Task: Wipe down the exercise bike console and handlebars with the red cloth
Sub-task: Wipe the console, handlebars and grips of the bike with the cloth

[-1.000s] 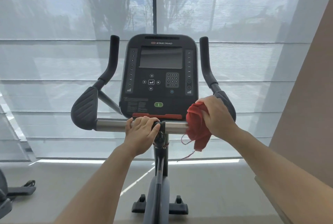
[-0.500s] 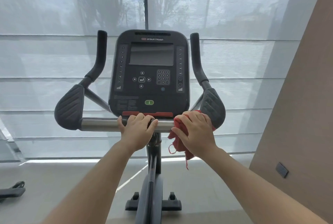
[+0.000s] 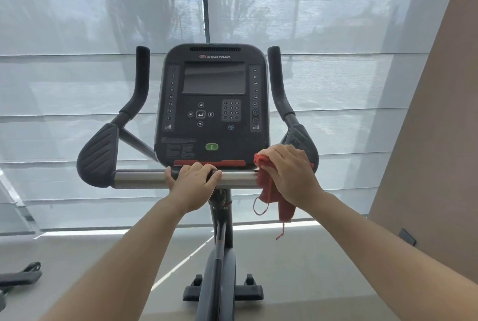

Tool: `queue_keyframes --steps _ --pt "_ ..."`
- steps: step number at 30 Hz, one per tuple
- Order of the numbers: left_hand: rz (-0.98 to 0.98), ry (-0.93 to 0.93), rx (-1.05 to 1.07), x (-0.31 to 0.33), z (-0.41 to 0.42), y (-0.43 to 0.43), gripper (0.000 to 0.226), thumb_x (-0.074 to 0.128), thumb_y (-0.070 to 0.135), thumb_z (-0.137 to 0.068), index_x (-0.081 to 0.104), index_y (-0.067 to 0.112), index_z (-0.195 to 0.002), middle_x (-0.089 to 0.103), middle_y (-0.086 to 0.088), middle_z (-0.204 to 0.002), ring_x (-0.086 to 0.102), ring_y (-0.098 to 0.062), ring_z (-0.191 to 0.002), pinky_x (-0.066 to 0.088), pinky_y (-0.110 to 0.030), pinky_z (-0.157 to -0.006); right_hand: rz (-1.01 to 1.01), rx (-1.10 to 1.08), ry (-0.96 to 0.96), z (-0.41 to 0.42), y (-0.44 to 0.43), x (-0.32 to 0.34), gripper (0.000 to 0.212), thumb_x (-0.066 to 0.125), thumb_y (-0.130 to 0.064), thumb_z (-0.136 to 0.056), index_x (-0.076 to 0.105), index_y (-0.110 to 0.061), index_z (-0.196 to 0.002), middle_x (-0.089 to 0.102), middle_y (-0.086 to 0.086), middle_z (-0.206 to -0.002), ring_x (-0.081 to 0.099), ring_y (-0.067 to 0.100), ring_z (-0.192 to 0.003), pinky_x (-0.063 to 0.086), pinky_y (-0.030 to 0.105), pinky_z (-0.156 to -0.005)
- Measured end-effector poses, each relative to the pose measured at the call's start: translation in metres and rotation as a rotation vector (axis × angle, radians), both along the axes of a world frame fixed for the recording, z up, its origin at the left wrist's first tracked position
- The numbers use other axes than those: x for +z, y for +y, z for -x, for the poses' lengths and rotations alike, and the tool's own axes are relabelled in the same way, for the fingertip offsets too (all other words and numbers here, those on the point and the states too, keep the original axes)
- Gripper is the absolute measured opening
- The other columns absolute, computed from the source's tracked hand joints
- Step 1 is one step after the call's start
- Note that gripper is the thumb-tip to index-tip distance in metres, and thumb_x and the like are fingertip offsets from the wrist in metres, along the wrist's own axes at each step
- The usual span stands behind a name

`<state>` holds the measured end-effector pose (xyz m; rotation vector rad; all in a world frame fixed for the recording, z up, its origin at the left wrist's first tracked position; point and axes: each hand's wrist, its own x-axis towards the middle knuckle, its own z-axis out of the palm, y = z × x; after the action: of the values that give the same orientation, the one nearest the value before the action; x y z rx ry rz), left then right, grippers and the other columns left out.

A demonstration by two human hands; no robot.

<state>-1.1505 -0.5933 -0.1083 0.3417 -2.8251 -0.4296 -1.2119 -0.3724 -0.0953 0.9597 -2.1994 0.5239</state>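
Pale roller blinds [image 3: 77, 82] covered the window behind the exercise bike, with a dark mullion [image 3: 204, 0] running down above the console [image 3: 210, 106] and a beige wall [image 3: 439, 126] off to the console's right.

Below the console, the fingers [image 3: 204, 167] of the left hand [image 3: 191, 183] curled fully over the silver crossbar [image 3: 142, 179], thumb hooked beneath, gripping the bare metal just under the console's red strip [image 3: 209, 163]. To the lower right of the console, the right hand [image 3: 289, 173] lay with its fingers bent loosely downward, pressing the red cloth [image 3: 269, 186] against the right end of the crossbar, where it met the ribbed right elbow pad [image 3: 301, 139]. The cloth was bunched under the palm; its lower end and loose threads hung free below the bar. That hand hid the junction of bar and pad.

Both bare forearms reached up from the bottom edge toward the console. The left elbow pad [image 3: 98, 155] sat uncovered at the console's lower left, and the two upright black grips [image 3: 139, 80] [image 3: 276, 80] rose on either side of the dark screen. Beneath the console, the grey stem [image 3: 219, 230] dropped to the black front foot [image 3: 222, 292] on a light grey floor [image 3: 77, 251]. Part of another machine [image 3: 18, 276] showed far to the lower left of the console.
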Motion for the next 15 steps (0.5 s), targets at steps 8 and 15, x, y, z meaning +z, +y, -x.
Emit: queue_keyframes --steps 8,15 --pt "-0.027 0.253 -0.040 0.018 0.029 0.036 0.034 0.030 0.044 -0.096 0.050 0.036 -0.123 0.052 0.010 -0.130 0.040 -0.015 -0.127 -0.002 -0.055 -0.110 0.028 -0.011 -0.152 0.026 0.018 0.003 0.024 0.048 -0.027 -0.093 0.063 -0.019 -0.111 0.057 -0.004 -0.121 0.047 0.020 -0.119 0.033 0.045 -0.102" --pt "-0.053 0.316 0.037 0.015 0.067 0.059 0.037 0.028 0.048 -0.094 0.054 0.033 -0.116 0.055 0.007 -0.121 0.047 -0.017 -0.117 0.020 -0.053 -0.109 0.056 0.024 -0.151 0.033 0.026 -0.007 0.030 0.047 -0.036 -0.091 0.065 -0.016 -0.103 0.059 -0.002 -0.119 0.050 0.019 -0.117 0.037 0.044 -0.101"
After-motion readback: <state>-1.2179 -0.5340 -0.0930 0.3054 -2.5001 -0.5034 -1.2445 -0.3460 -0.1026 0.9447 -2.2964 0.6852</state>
